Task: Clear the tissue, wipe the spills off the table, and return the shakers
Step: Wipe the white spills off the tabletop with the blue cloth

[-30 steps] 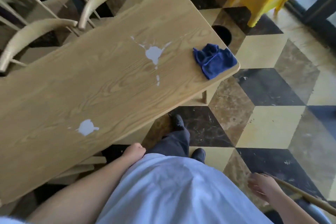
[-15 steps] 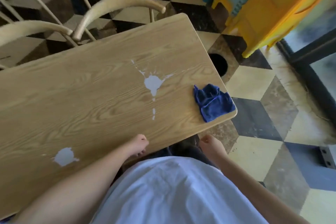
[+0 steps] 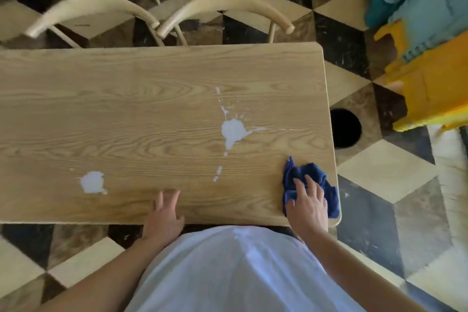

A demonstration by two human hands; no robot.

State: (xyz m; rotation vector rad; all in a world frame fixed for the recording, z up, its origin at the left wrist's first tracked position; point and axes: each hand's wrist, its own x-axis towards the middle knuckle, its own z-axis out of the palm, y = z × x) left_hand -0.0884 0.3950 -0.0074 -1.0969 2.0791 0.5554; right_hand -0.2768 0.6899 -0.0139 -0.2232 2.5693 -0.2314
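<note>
A light wooden table [image 3: 126, 109] carries two white spills: a large splash [image 3: 233, 132] right of centre and a smaller blot [image 3: 92, 182] near the front left. A crumpled blue cloth [image 3: 316, 177] lies at the table's front right corner. My right hand [image 3: 307, 206] rests flat on top of the cloth with its fingers spread. Resting on the table's front edge, my left hand [image 3: 164, 215] has its fingers apart and holds nothing. No tissue or shakers are in view.
Two curved wooden chair backs [image 3: 222, 5] stand against the far side of the table. A yellow plastic unit [image 3: 435, 78] with teal cloth on it stands at the right. A round black hole [image 3: 345, 128] shows in the checkered floor beside the table's right end.
I have stepped square to the table. My right hand went from below the edge onto the blue cloth. My left hand moved up onto the table's front edge.
</note>
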